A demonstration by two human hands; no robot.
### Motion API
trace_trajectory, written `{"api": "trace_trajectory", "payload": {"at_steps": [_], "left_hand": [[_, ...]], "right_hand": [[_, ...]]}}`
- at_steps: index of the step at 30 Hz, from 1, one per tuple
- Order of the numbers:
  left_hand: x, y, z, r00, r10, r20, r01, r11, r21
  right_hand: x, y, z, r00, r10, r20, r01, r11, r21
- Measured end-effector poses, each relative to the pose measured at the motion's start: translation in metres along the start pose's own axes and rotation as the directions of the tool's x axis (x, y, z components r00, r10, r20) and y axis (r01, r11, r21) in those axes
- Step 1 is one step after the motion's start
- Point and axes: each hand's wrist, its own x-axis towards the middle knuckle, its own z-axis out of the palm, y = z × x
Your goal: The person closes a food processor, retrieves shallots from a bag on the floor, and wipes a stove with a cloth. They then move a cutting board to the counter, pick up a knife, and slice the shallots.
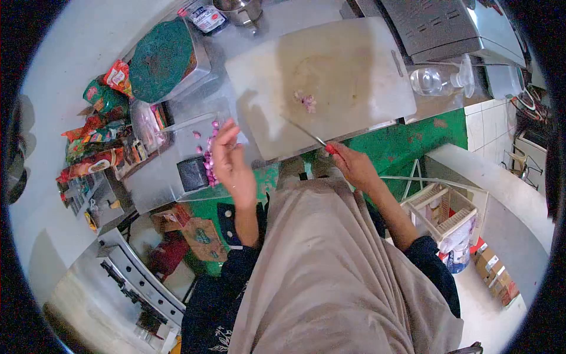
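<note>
My right hand [352, 167] is closed around the red handle of a knife [308, 133], whose blade points up and left over the near edge of the white cutting board [259, 71]. A small pile of chopped shallot [306, 102] lies on the board beyond the blade tip. My left hand [232, 164] is raised at the right side of a clear plastic tub [171, 133], slightly blurred, with its fingers stretched out and nothing visible in them. Several purple shallots [207, 159] lie in the tub beside a black square container [193, 173].
A clear pump bottle [433, 81] and a metal appliance [433, 29] stand right of the board. At the left are a box with a green cover [162, 59] and several food packets [97, 133]. A metal pot [239, 10] sits behind. A stove [141, 277] is at lower left.
</note>
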Motion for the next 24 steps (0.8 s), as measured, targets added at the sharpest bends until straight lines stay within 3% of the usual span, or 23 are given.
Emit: {"api": "trace_trajectory", "payload": {"at_steps": [3,4,7,8,11,15,18,21,24], "left_hand": [[0.005,0.007,-0.027,0.98,-0.187,-0.071,0.175,0.974,-0.144],[0.009,0.004,-0.038,0.996,-0.021,-0.089,0.021,1.0,-0.008],[0.019,-0.013,-0.073,0.977,-0.079,-0.196,0.092,0.994,0.058],[0.022,-0.024,-0.088,0.984,-0.042,-0.173,0.064,0.99,0.124],[0.03,-0.052,-0.119,0.986,-0.114,-0.121,0.143,0.951,0.275],[0.04,-0.073,-0.126,0.992,-0.125,0.003,0.107,0.86,0.499],[0.052,-0.083,-0.119,0.998,-0.037,0.048,-0.007,0.711,0.703],[0.068,-0.105,-0.115,0.998,-0.065,0.018,0.024,0.585,0.81],[0.076,-0.118,-0.112,0.997,0.003,0.081,-0.074,0.438,0.896]], "right_hand": [[0.003,0.012,-0.015,0.991,-0.12,0.06,0.127,0.984,-0.122],[0.008,0.014,-0.023,0.992,-0.075,0.098,0.091,0.981,-0.171],[0.024,0.014,-0.048,0.991,0.015,0.135,0.022,0.962,-0.271],[0.029,0.011,-0.056,0.995,0.004,0.1,0.023,0.963,-0.27],[0.036,0.007,-0.059,0.998,-0.048,0.031,0.054,0.968,-0.245],[0.039,0.006,-0.041,0.994,-0.106,0.005,0.103,0.959,-0.263],[0.033,-0.002,-0.037,0.998,-0.055,-0.04,0.047,0.982,-0.184],[0.025,-0.015,-0.03,0.992,0.031,-0.122,-0.035,0.999,-0.034],[0.016,-0.022,-0.024,0.975,-0.009,-0.223,0.036,0.992,0.121]]}}
